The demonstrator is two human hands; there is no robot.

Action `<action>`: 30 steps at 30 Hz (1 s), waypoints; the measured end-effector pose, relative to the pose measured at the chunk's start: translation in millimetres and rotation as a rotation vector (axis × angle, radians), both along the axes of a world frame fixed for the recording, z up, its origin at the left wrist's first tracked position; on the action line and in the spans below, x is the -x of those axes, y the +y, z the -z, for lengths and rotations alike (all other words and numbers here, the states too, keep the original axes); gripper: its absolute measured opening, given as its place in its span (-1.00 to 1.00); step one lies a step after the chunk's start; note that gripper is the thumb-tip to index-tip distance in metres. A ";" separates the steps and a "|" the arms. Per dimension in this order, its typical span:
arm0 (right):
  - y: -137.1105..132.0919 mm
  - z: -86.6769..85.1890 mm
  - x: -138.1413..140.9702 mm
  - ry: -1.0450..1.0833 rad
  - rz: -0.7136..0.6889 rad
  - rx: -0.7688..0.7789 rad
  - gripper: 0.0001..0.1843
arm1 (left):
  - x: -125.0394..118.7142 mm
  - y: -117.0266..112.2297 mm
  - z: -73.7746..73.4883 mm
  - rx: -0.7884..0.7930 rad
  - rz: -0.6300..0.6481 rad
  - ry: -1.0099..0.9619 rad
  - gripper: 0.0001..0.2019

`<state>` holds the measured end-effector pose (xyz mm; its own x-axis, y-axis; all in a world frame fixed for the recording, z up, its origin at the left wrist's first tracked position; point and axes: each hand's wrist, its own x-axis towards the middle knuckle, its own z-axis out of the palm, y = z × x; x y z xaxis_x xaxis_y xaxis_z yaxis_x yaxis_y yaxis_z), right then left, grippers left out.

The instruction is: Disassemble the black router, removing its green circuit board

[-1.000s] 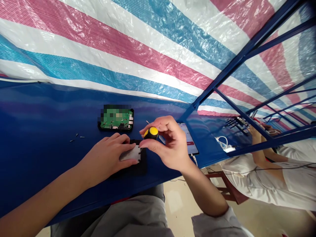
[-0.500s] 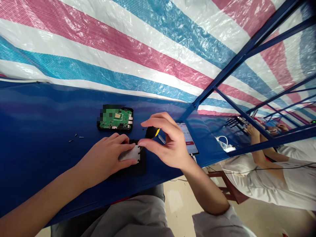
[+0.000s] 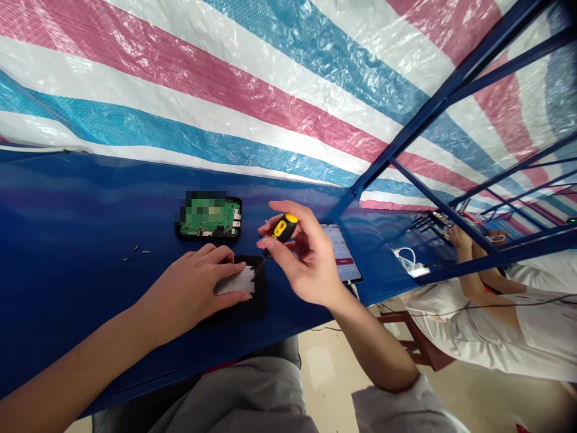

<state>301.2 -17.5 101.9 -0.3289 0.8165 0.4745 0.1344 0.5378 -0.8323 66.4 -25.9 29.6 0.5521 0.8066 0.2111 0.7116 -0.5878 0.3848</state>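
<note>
My left hand lies flat with fingers together, pressing down a silver plate that sits in a black case on the blue table. My right hand pinches a short yellow-and-black screwdriver, tilted, with its thin tip reaching down to the plate's right edge. Behind the case lies a green circuit board in a black tray.
Several small screws lie loose to the left. A phone with a lit screen rests right of my right hand. Another person in white sits at the neighbouring table on the right, behind blue frame bars.
My right hand has tilted the screwdriver so its yellow handle leans up and to the right. The left hand and the plate have stayed put.
</note>
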 end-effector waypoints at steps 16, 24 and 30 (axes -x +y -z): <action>-8.9 -3.3 -1.7 -0.009 0.012 -0.063 -0.70 | 0.8 2.3 -1.0 0.054 -0.013 0.038 -0.38; -7.6 -5.3 -3.0 -0.014 0.060 -0.204 -0.71 | 1.8 0.5 -9.4 0.127 0.017 0.049 -0.36; -24.4 -13.3 -23.7 -0.319 0.058 -0.261 -0.71 | 7.2 1.4 -31.3 0.159 -0.040 0.239 -0.25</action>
<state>324.9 -41.9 115.2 -0.4497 0.7038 0.5499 0.3996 0.7092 -0.5808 59.2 -24.5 60.9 0.5382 0.8412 -0.0524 0.8145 -0.5031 0.2888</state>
